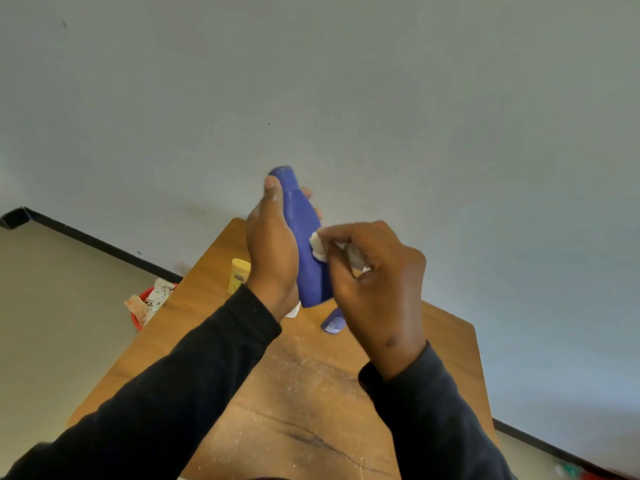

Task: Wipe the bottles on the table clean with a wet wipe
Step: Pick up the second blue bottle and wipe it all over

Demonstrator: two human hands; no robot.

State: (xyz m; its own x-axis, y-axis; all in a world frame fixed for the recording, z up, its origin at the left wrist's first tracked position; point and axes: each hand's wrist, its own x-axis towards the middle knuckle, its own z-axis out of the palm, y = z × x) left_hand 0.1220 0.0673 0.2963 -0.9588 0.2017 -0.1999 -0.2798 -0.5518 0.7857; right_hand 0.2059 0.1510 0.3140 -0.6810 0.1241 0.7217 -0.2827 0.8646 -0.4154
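Head view: left hand raised above the table, fingers curled round a blue bottle held upright, slightly tilted. Right hand beside it, fingers pinching a white wet wipe against the bottle's side. Second blue bottle and yellow bottle near the table's far edge. Both forearms in dark sleeves

The near half of the wooden surface lies bare apart from a white dusting, open to a hand. Farther back stand a yellow bottle at the left and a blue bottle lying under the right hand, narrowing the passage there.
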